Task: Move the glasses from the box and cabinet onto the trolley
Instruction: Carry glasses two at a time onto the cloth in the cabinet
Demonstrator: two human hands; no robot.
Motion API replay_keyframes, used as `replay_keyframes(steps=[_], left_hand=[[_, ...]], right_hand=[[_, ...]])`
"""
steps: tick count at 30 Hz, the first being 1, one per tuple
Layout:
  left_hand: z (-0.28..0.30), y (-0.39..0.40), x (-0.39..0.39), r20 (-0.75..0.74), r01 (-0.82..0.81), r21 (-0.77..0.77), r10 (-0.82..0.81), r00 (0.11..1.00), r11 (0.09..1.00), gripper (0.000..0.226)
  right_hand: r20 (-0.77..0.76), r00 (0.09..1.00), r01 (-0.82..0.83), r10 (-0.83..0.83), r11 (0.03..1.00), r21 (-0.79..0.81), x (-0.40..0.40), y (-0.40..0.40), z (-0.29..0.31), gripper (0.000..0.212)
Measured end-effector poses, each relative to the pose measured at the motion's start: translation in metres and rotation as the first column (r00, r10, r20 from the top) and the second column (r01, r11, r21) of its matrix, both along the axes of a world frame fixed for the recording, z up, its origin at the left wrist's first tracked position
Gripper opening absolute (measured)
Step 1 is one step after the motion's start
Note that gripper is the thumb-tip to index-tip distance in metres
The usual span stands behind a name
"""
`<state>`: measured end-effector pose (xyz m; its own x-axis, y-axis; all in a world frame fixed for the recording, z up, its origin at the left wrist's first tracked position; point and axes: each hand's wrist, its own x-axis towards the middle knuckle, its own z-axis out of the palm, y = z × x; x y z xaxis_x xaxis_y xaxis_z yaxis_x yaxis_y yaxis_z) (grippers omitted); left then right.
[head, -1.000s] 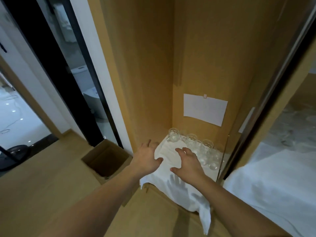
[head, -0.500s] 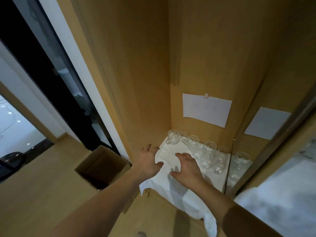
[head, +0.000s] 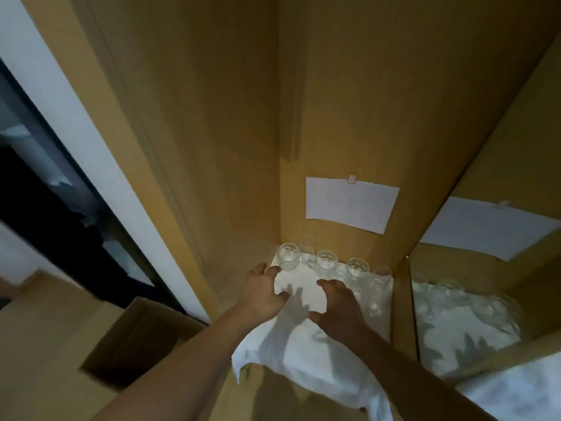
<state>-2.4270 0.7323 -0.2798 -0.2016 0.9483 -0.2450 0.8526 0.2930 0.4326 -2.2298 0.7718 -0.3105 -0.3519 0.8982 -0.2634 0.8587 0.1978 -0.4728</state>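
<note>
Two bare hands reach into a wooden cabinet (head: pixel 349 101) where a row of clear glasses (head: pixel 326 261) stands on a white cloth (head: pixel 306 354) along the back wall. The left hand (head: pixel 262 294) hovers at the near left edge of the cloth, fingers loosely spread and holding nothing, its fingertips just beside the leftmost glass (head: pixel 287 256). The right hand (head: pixel 340 302) hangs over the middle of the cloth, fingers relaxed and slightly bent, also holding nothing, close to the glasses on the right side of the row. Both hands throw dark shadows on the cloth, whose front edge droops over the shelf lip.

A white sheet of paper (head: pixel 350 203) is fixed to the back wall above the glasses by a small piece of tape; any writing on it is too faint to read. A mirror panel (head: pixel 485 238) on the right side of the cabinet repeats the paper, the cloth and the glasses.

On the wooden floor to the left, an open cardboard box (head: pixel 133 341) sits beside the cabinet, its inside too dark to make out. No brand or label can be read anywhere.
</note>
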Motion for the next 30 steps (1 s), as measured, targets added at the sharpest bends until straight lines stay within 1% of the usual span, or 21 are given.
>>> replay_keyframes(steps=[5, 8, 10, 13, 16, 20, 22, 24, 25, 28, 30], left_hand=[[-0.017, 0.023, -0.03, 0.071, 0.028, -0.024, -0.027, 0.997, 0.999, 0.071], [-0.029, 0.036, -0.038, 0.108, 0.063, -0.019, -0.06, 0.992, 0.998, 0.066], [-0.037, 0.046, -0.038, 0.138, 0.072, -0.025, -0.068, 0.988, 0.997, 0.068], [-0.047, 0.065, -0.032, 0.137, 0.14, -0.039, -0.134, 0.981, 0.989, 0.07], [-0.059, 0.086, -0.02, 0.175, 0.179, -0.061, -0.166, 0.971, 0.982, 0.07], [-0.079, 0.114, 0.0, 0.187, 0.213, -0.051, -0.201, 0.962, 0.976, 0.069], [-0.088, 0.131, 0.011, 0.198, 0.205, -0.067, -0.188, 0.962, 0.977, 0.068], [-0.102, 0.148, 0.021, 0.193, 0.232, -0.081, -0.213, 0.958, 0.969, 0.069], [-0.111, 0.157, 0.025, 0.186, 0.249, -0.092, -0.229, 0.956, 0.964, 0.069], [-0.136, 0.178, 0.04, 0.194, 0.223, -0.148, -0.193, 0.962, 0.964, 0.069], [-0.155, 0.188, 0.051, 0.204, 0.234, -0.183, -0.196, 0.959, 0.955, 0.07]], right_hand=[[0.051, 0.998, 0.035, -0.034, 0.999, -0.011, -0.029, 0.01, -0.013, 0.085], [0.054, 0.996, 0.075, -0.074, 0.997, -0.018, -0.038, 0.013, -0.02, 0.086], [0.054, 0.994, 0.101, -0.099, 0.994, -0.042, -0.037, 0.015, -0.026, 0.086], [0.059, 0.989, 0.139, -0.135, 0.988, -0.062, -0.028, 0.022, -0.037, 0.086], [0.078, 0.979, 0.194, -0.187, 0.976, -0.093, -0.014, 0.034, -0.05, 0.087], [0.058, 0.94, 0.342, -0.337, 0.926, -0.159, 0.006, 0.056, -0.069, 0.089], [0.062, 0.914, 0.404, -0.4, 0.894, -0.192, 0.015, 0.068, -0.082, 0.089], [0.061, 0.886, 0.46, -0.459, 0.858, -0.23, 0.024, 0.081, -0.099, 0.088], [0.062, 0.872, 0.485, -0.486, 0.838, -0.251, 0.027, 0.088, -0.109, 0.089], [0.064, 0.823, 0.555, -0.564, 0.776, -0.299, 0.037, 0.106, -0.136, 0.088], [0.072, 0.784, 0.601, -0.617, 0.724, -0.338, 0.044, 0.116, -0.152, 0.086]])
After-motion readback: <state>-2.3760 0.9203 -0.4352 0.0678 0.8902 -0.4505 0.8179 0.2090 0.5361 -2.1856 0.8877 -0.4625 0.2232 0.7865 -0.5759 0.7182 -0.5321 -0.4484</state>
